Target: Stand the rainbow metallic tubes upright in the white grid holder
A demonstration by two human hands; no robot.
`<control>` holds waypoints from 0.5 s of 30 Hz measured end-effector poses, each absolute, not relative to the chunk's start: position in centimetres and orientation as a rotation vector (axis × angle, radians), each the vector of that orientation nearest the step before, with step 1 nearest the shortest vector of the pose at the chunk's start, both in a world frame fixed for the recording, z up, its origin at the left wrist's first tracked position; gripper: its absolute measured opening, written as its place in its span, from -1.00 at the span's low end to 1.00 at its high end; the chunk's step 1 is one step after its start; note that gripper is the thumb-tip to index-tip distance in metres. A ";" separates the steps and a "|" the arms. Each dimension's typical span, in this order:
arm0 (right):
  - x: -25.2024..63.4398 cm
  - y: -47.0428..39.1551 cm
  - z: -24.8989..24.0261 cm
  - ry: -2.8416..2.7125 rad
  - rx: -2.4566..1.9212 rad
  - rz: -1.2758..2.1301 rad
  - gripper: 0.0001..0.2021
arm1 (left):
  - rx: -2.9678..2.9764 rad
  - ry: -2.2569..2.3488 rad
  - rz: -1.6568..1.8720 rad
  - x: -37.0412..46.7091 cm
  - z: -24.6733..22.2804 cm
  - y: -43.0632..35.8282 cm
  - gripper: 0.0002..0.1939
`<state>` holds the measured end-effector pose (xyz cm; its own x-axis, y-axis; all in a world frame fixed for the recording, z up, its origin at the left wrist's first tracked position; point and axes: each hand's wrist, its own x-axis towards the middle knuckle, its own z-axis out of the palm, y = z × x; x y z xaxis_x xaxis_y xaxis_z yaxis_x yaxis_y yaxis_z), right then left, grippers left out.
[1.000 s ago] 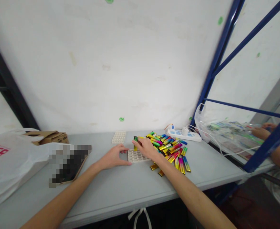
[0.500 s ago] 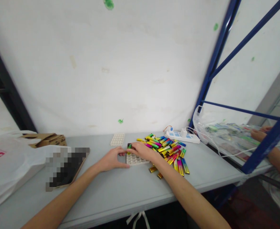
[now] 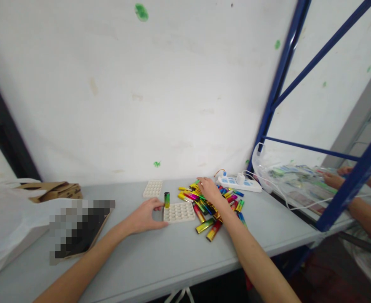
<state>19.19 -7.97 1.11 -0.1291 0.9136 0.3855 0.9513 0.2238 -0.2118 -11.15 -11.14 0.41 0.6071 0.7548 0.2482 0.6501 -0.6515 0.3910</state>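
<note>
My left hand (image 3: 145,218) grips the left edge of a white tray (image 3: 180,213) with rows of round holes, its thumb at the front corner and its fingers at the back. One lighter (image 3: 166,200), green and yellow with a dark top, stands upright in the tray's back left corner, beside my left fingertips. My right hand (image 3: 209,190) is over a loose pile of shiny multicoloured lighters (image 3: 213,230) to the right of the tray. Its fingers are slightly bent and apart, touching the back of the pile near a green end; no held piece shows.
A second white holed tray (image 3: 153,188) lies near the wall. A power strip (image 3: 239,183) with cables is behind the pile. On the left are a white plastic bag (image 3: 17,227), cardboard (image 3: 54,191) and a pixelated dark object (image 3: 84,229). Another person's hands (image 3: 333,180) work beyond the blue frame (image 3: 272,101).
My right hand has moved off the tray to the right and back, onto the pile. The upright lighter now stands uncovered in the tray's corner. My left hand keeps its place there.
</note>
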 end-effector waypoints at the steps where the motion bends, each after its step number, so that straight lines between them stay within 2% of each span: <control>1: 19.8 -7.7 1.0 -2.066 -1.785 -0.109 -0.65 | 2.585 1.151 0.576 -11.1 0.4 -11.2 -0.49; 10: 19.7 -7.4 0.9 -2.123 -1.805 -0.040 -0.75 | 2.626 1.155 0.549 -10.9 0.7 -11.2 -0.56; 15: 19.2 -7.5 1.3 -1.923 -1.581 -0.066 -0.66 | 2.636 1.138 0.552 -11.0 0.8 -11.3 -0.60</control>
<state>19.18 -7.51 1.29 -0.0718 0.8641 0.4982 0.8964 0.2749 -0.3476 -10.98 -11.30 0.77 0.6298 0.7346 0.2524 0.6528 -0.6767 0.3405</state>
